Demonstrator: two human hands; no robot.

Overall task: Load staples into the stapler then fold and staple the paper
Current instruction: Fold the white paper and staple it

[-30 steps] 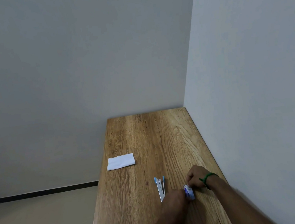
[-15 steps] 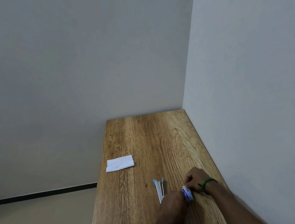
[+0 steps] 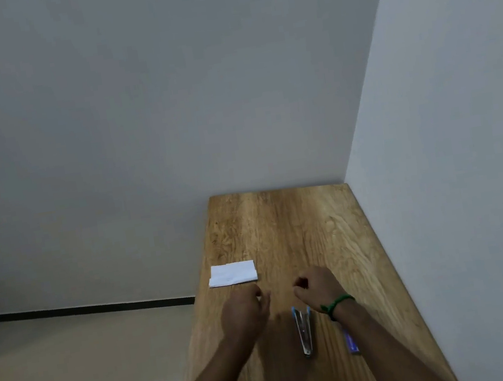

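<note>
Both hands (image 3: 279,302) curled above wooden table (image 3: 329,227), stapler (image 3: 304,331) opened beneath, possibly pinching staples

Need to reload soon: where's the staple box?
The staple box lies on the table, right of the stapler, partly under the right forearm.

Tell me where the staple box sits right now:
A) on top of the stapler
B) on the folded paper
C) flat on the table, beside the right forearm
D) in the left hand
C: the blue staple box lies on the wooden table just right of the right forearm, apart from the stapler, with both the left hand and the right hand ahead of it.
</note>
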